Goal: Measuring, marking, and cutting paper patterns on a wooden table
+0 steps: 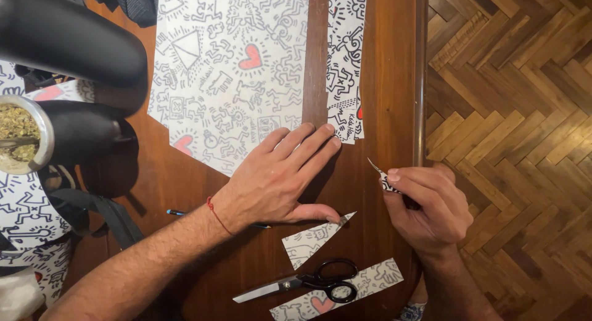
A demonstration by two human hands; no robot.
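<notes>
Far left: cup (21,136) w/ green herb & metal straw, next to a black bag (80,136); patterned paper under them. Big sheet (228,68) of black-on-white doodle paper w/ red hearts lay at top centre of the wooden surface (382,80). A blue pen (176,213) lay partly under the left forearm.

Left hand (277,179) lay flat, palm down, on the surface at the sheet's lower edge; fingers straight & close together, tips touching the bottom of a narrow strip (345,62) just right of the sheet, thumb stretched out low w/ its tip on the point of a triangular offcut (311,241). Red string on that wrist.

Below: black-handled scissors (308,284), blades shut, lying over a long scrap (345,293) w/ a heart, near the surface's front edge.

Right hand (425,207) was at the surface's right edge, fingers curled, thumb & forefinger pinching a small paper piece (382,176), its pointed tip sticking up-left, apart from the left hand. Herringbone wood floor (512,111) at right.
</notes>
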